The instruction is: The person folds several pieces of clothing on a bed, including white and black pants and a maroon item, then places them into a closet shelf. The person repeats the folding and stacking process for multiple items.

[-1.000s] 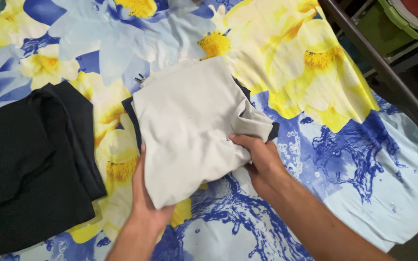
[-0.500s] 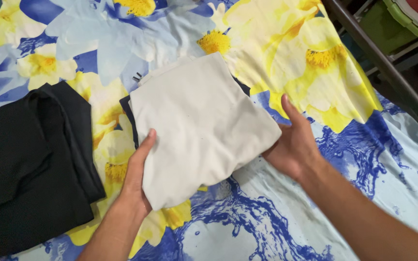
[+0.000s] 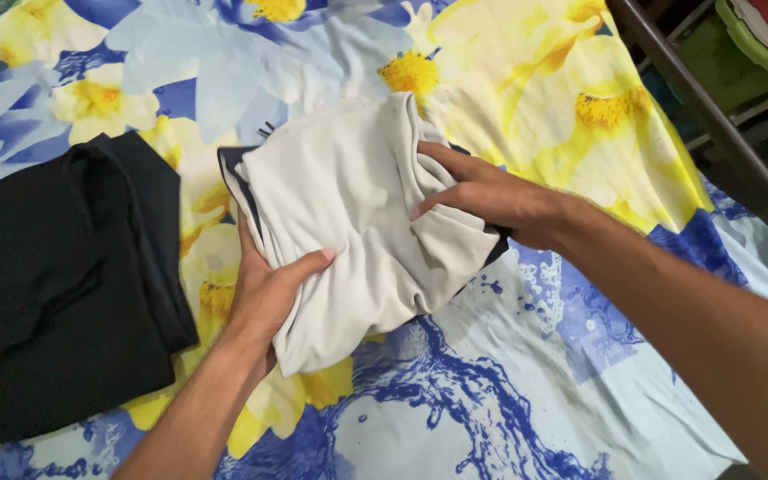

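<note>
A folded pale grey cloth (image 3: 357, 213) lies on top of a dark folded garment (image 3: 233, 182) in the middle of a flowered bedsheet (image 3: 526, 80). My left hand (image 3: 268, 289) grips the cloth's left edge, thumb on top and fingers underneath. My right hand (image 3: 482, 196) reaches in from the right and clutches the cloth's right side, bunching the fabric under the fingers. Only a thin dark rim of the lower garment shows at the left and right edges.
A black folded garment (image 3: 55, 267) lies to the left on the sheet. A dark bed rail (image 3: 713, 116) runs diagonally at the upper right, with green and white bins (image 3: 740, 44) beyond it.
Both hands lay open beside the cloth half a second ago. Now both have closed on it, wrinkling its surface; the right hand moved up and over its right side.
</note>
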